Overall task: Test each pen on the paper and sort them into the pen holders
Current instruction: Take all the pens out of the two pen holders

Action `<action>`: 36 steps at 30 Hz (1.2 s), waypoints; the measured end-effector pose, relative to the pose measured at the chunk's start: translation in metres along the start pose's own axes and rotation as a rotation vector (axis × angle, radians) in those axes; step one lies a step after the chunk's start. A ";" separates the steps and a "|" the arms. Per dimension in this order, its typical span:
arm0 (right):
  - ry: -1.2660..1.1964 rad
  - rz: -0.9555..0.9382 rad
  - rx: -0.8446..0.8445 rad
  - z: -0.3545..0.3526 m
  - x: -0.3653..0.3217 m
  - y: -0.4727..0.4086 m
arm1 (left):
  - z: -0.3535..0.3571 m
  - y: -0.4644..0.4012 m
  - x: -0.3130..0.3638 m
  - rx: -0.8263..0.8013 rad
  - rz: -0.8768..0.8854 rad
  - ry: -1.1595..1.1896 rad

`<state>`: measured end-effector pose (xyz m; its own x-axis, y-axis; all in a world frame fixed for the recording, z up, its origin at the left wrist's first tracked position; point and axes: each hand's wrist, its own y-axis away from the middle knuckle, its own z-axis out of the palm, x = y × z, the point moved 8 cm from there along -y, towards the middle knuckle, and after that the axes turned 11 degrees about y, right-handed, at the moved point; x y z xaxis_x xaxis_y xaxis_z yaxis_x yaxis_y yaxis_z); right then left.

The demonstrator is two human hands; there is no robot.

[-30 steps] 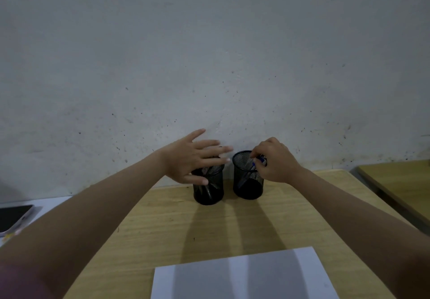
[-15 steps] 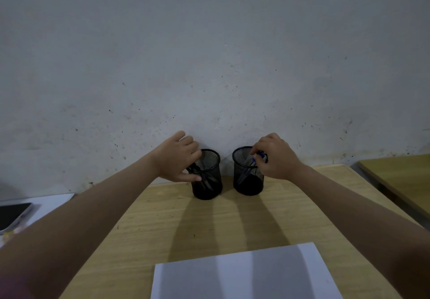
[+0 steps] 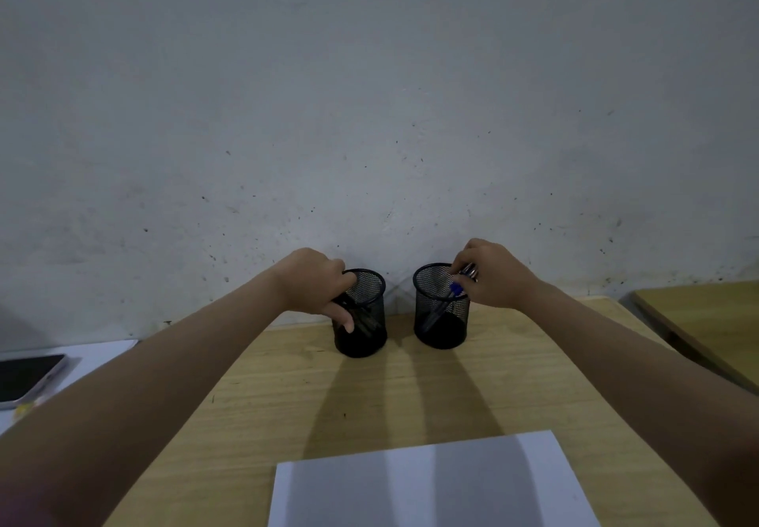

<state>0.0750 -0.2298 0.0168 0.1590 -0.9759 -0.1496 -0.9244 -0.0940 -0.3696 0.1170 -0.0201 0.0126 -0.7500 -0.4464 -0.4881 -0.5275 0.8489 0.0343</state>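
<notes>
At mid-frame the left hand point(image 3: 316, 288) grips the rim of the left pen holder point(image 3: 361, 315), its dark contents hard to make out, while the right hand point(image 3: 491, 276) pinches pens point(image 3: 456, 290) over the right pen holder point(image 3: 440, 307), with the paper point(image 3: 431, 485) cut off at bottom.

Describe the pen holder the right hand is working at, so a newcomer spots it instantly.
On the wooden desk, two black mesh pen holders stand by the wall. It is the right pen holder, where the right hand grips a blue-capped pen.
</notes>
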 end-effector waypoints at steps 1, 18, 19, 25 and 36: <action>-0.008 0.011 -0.003 -0.001 0.002 -0.001 | -0.001 -0.001 0.001 -0.017 0.005 -0.005; -0.119 0.068 0.099 -0.039 0.002 0.006 | -0.012 0.001 -0.007 -0.175 -0.055 0.039; -0.113 0.061 0.098 -0.039 0.000 0.008 | -0.012 0.000 -0.008 -0.170 -0.076 0.044; -0.082 0.043 0.091 -0.042 -0.005 0.017 | -0.027 -0.005 -0.011 -0.157 -0.139 0.017; -0.082 0.049 0.157 -0.070 -0.011 0.027 | -0.073 0.018 -0.025 0.061 -0.182 -0.020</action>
<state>0.0237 -0.2353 0.0725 0.1492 -0.9585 -0.2428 -0.8671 -0.0087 -0.4981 0.0966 -0.0143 0.0890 -0.6364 -0.5886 -0.4985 -0.6280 0.7707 -0.1083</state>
